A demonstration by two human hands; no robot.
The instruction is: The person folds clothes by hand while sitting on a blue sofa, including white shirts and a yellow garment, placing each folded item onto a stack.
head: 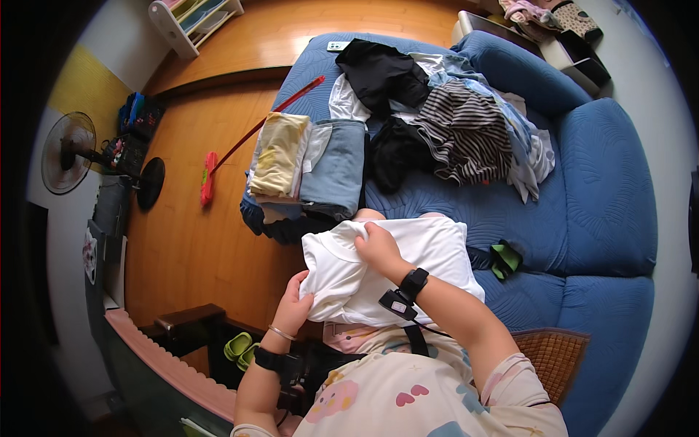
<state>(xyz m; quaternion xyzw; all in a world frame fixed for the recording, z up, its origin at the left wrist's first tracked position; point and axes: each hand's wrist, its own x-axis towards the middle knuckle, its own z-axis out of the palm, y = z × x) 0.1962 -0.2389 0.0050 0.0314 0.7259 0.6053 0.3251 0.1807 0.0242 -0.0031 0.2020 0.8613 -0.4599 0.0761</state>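
A white shirt (420,246) lies spread across my lap, its neckline towards the left. My left hand (295,303) pinches the shirt's left edge, thumb on top. My right hand (379,248) grips the fabric beside the neckline. Just beyond my knees stand two folded stacks: one topped by a pale yellow garment (278,155), the other by a light blue denim piece (333,169). Right of them is a loose heap with a black garment (382,71) and a black-and-white striped garment (464,131).
I sit on a blue sofa (606,185). A phone (337,46) lies at its far end. A red-handled broom or mop (240,142) leans against the sofa. On the left are a standing fan (68,153) and green clogs (238,346). A woven mat (551,360) lies at right.
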